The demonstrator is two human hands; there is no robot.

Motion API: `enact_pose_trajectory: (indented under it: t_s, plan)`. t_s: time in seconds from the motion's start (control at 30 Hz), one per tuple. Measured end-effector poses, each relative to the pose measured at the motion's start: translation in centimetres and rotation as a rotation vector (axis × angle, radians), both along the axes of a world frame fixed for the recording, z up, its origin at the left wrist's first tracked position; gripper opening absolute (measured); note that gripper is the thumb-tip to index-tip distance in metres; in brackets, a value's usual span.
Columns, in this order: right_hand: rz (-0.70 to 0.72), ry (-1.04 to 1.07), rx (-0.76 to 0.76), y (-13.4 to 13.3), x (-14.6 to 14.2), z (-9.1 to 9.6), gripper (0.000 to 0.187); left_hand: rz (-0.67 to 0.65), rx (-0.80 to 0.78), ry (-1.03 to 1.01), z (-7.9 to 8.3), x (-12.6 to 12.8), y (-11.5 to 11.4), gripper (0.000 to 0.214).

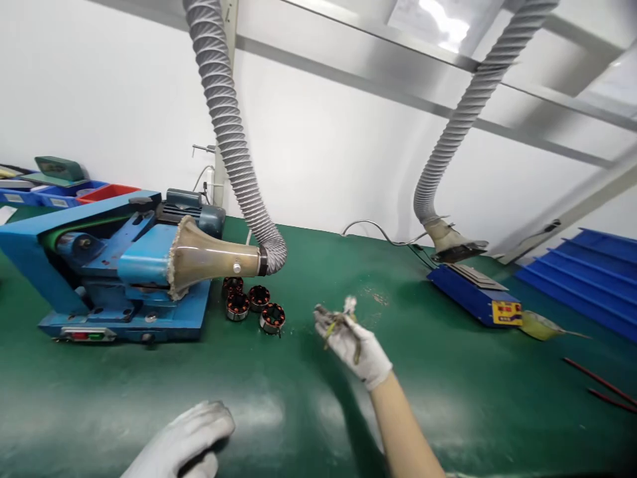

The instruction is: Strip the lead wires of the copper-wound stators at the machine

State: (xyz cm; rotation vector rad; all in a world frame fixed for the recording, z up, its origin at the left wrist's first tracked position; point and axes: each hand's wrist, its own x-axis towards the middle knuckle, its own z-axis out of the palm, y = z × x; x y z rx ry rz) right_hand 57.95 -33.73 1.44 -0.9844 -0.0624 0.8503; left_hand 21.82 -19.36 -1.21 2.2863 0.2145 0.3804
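Observation:
My right hand [365,352], in a white glove, is raised over the middle of the green bench, palm partly turned up. In it lies a small blurred thing with yellow-green arms [336,322], maybe a hand tool; its exact kind does not show. Down at the front edge of the view, my gloved left hand [186,438] hovers with loosely bent fingers and the thumb apart, holding nothing visible. Several small motor stators [272,318] with copper windings stand together on the bench, left of my right hand and beyond my left.
A blue belt sander [159,262] with a funnel-shaped hood and grey hose [226,126] occupies the left. Toward the right are another hose [455,136], a blue box [468,295], a yellow-green scoop-like thing [540,325], red sticks [600,377] and a blue ribbed rack [587,272].

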Motion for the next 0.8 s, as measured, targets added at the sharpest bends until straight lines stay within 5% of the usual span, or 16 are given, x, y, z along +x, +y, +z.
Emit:
enact_pose_trajectory:
  t_s: [0.07,0.17,0.3,0.4,0.53,0.67,0.8]
  plan:
    - [0.065,0.005,-0.08,2.3,-2.6,-1.4,0.012,-0.074,-0.102,-0.021,-0.1,-0.4,0.4,0.033]
    - [-0.046,-0.067,-0.201,3.9,-2.5,-1.8,0.017,-0.155,-0.277,-0.072,-0.4,0.4,0.7,0.032]
    - [-0.321,-0.281,-0.429,2.3,1.8,1.8,0.024,-0.173,-0.305,-0.062,-2.0,1.1,0.4,0.03]
    - [-0.38,-0.5,-0.644,1.1,1.4,4.2,0.024,-0.223,-0.278,-0.079,-3.0,1.0,0.3,0.026]
    - [-0.205,-0.833,-0.945,1.8,-5.0,4.3,0.015,-0.323,-0.206,-0.101,-3.6,0.7,0.6,0.019]
    - [0.035,-1.113,-1.136,3.9,-12.5,2.4,0.03,-0.385,-0.078,-0.096,-4.9,0.1,0.8,0.012]
    - [0.208,-1.264,-1.251,5.7,-17.6,0.9,0.029,-0.286,0.08,-0.035,-6.0,-2.4,3.1,0.036]
